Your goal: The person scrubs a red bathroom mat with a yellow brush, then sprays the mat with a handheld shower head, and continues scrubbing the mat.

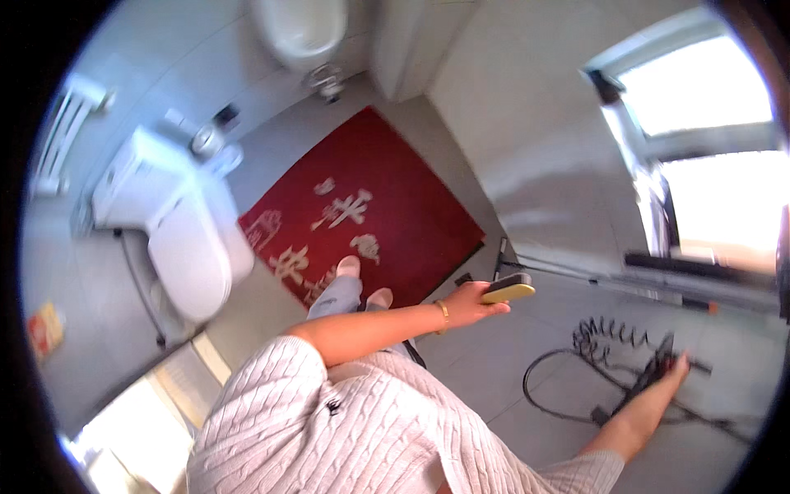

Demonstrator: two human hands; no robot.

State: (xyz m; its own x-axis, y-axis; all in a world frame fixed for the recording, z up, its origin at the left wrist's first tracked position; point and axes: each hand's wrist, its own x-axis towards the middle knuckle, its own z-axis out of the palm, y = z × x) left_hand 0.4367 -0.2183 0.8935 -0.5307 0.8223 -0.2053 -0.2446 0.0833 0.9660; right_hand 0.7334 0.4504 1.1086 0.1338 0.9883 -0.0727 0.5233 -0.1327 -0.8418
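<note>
My left hand [473, 305] reaches across my body and is closed around an oblong black-and-yellow block [512, 291], like a brush or sponge. One long face is yellow, the other dark. Out at the right, my right hand [677, 368] is closed on a black corded object [656, 367], blurred and partly covered by the fingers. A coiled black cord [613, 331] and a looped black cable [529, 387] hang or lie beside that hand. Which of them joins the object I cannot tell.
A red mat [411, 206] with pale markings covers the floor before my feet. The white toilet [193, 259] stands left, with a white basin [309, 29] at the far wall. Bright windows [699, 90] are on the right. A thin dark pole [568, 276] runs along the right wall.
</note>
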